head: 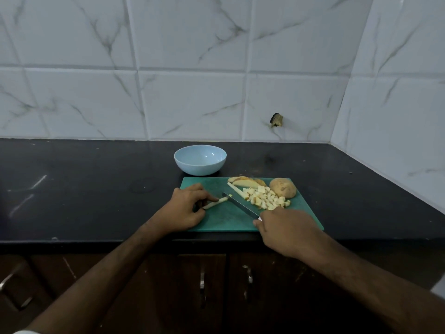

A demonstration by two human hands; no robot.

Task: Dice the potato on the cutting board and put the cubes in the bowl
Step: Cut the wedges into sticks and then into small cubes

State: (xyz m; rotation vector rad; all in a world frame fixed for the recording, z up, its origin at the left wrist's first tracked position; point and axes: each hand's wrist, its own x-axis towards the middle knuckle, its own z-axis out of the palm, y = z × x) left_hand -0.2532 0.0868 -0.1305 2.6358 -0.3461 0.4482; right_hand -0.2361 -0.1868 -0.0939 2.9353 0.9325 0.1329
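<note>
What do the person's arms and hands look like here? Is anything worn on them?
Both forearms are bare up to the frame's bottom edge: no sleeves, watch or bracelets show. The left hand and right hand wear no gloves, and no rings are visible. A small white patch at the bottom left corner cannot be identified.

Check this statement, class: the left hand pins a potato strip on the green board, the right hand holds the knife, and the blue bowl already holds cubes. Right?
Wrong on the bowl: the head view shows the blue bowl empty; the cubes lie on the green board. The rest stands.
</note>
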